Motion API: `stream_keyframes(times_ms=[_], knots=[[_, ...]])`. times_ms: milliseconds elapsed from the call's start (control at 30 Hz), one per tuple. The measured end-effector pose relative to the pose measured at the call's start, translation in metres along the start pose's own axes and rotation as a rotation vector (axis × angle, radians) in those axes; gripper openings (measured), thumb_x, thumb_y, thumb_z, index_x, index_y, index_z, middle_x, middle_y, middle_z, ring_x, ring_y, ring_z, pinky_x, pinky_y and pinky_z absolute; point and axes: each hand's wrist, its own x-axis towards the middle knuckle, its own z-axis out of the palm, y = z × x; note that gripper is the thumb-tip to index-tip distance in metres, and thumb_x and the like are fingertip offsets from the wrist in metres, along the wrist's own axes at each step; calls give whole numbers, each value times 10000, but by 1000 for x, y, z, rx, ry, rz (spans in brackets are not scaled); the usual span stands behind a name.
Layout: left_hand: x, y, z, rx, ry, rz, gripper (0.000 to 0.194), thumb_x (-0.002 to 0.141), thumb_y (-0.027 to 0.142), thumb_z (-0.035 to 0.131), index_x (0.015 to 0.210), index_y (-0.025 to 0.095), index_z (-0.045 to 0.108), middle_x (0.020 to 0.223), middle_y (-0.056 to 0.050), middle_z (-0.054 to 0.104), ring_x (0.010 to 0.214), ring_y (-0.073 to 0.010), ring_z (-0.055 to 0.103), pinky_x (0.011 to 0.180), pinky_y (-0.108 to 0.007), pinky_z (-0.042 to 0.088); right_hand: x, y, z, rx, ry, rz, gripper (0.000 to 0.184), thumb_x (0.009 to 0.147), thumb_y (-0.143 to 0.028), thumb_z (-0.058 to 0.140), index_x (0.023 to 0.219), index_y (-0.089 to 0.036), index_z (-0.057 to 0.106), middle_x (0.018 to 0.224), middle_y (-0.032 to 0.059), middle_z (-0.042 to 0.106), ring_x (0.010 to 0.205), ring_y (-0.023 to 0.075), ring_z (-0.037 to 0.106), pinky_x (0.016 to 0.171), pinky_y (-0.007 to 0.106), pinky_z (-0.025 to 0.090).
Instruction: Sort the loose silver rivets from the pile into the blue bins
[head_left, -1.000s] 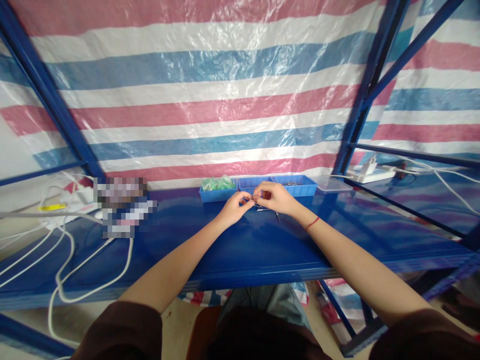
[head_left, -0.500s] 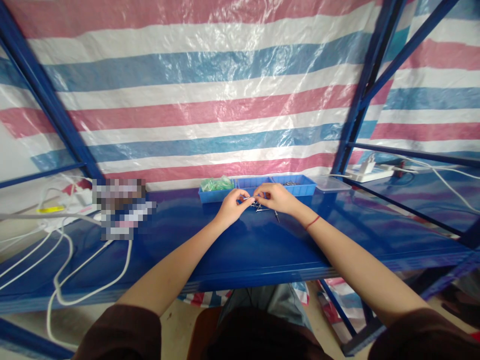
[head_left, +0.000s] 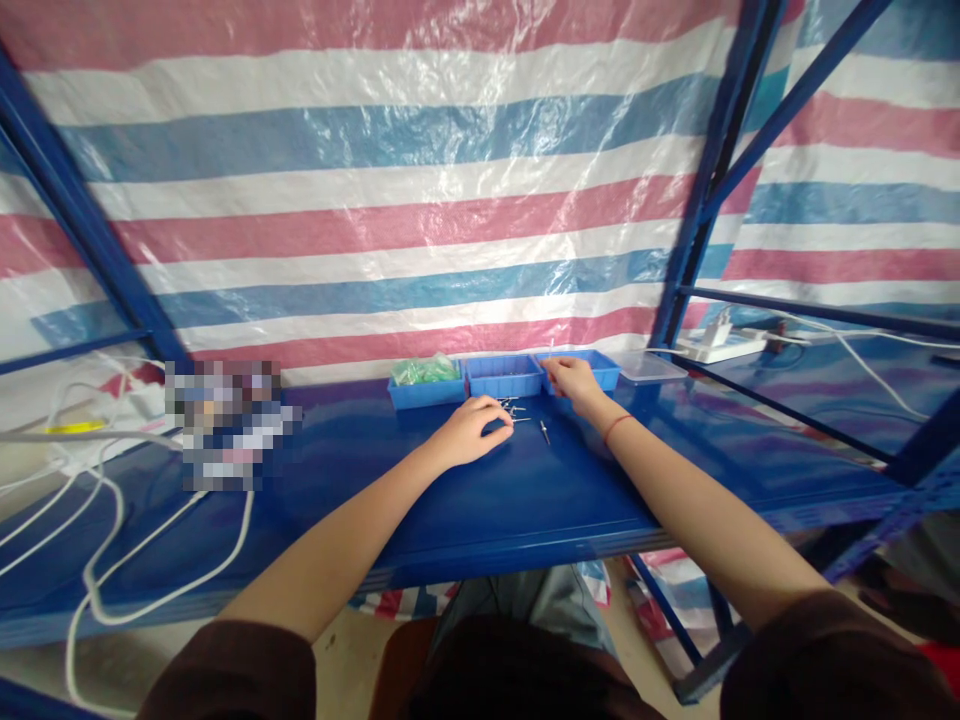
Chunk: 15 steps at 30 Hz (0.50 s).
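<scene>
Several thin silver pins with a thicker collar, which look like blind rivets (head_left: 513,408), lie in a loose cluster on the blue tabletop. My left hand (head_left: 474,432) rests beside them with curved fingers; a gap shows between thumb and forefinger, and the fingertips reach the cluster's edge. One rivet (head_left: 545,432) lies apart, nearer to me. My right hand (head_left: 576,384) is over the right blue bin (head_left: 606,378), its thumb and fingers pinched on a slim upright piece, apparently a rivet (head_left: 552,346). The middle blue bin (head_left: 504,382) has small metal bits inside.
At the left of the row, a blue bin (head_left: 426,396) holds green plastic bags (head_left: 431,370). A clear plastic lid (head_left: 651,367) lies right of the bins. White cables (head_left: 120,510) trail over the table's left side. A power strip (head_left: 724,342) sits at right.
My hands, together over the rivets before, have parted. The right one has moved right and away to the right bin with the slim piece; the left has lowered toward the cluster, its pinch opened.
</scene>
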Motion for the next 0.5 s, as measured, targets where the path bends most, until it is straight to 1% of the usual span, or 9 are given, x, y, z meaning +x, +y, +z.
stream_keyframes(times_ms=[67, 133, 200, 267, 333, 500], knots=[[-2, 6, -1, 72, -101, -11, 253, 855, 400, 502, 980, 248, 662, 1200, -55, 577, 1132, -234, 493, 983, -433, 369, 4, 2, -10, -13, 88, 95, 179, 789, -296, 523, 714, -141, 572, 457, -46, 389, 377, 65, 288, 365, 215, 233], [-2, 10, -1, 117, -181, -38, 311, 867, 439, 469, 1082, 286, 633, 1303, -38, 530, 1212, -262, 433, 988, -485, 345, 6, 2, -16, -24, 103, 109, 204, 808, -310, 495, 752, -134, 582, 447, -47, 378, 370, 68, 274, 358, 216, 219], [-2, 13, -1, 144, -219, -54, 360, 881, 459, 432, 1153, 292, 599, 1328, -32, 519, 1234, -267, 413, 990, -505, 332, 6, 0, -18, -22, 106, 100, 226, 819, -325, 479, 785, -131, 591, 448, -46, 373, 375, 71, 279, 361, 215, 224], [-2, 13, 0, 163, -223, -64, 381, 888, 462, 415, 1166, 275, 598, 1306, -39, 542, 1211, -264, 436, 983, -494, 341, 4, -3, -15, -33, 87, 58, 233, 810, -334, 491, 797, -131, 604, 457, -42, 380, 384, 73, 290, 369, 216, 234], [0, 11, 1, 174, -207, -59, 370, 892, 441, 419, 1133, 248, 622, 1254, -50, 580, 1162, -254, 479, 965, -463, 367, 2, -6, -11, -75, 49, -6, 238, 790, -347, 512, 780, -134, 620, 469, -36, 393, 394, 75, 304, 383, 221, 244], [5, 3, 3, 147, -125, -17, 247, 881, 243, 463, 946, 166, 688, 1031, -79, 666, 978, -189, 593, 928, -334, 423, -3, -9, -2, -258, -46, -204, 298, 777, -383, 487, 704, -137, 637, 497, -22, 446, 450, 91, 362, 464, 234, 284]])
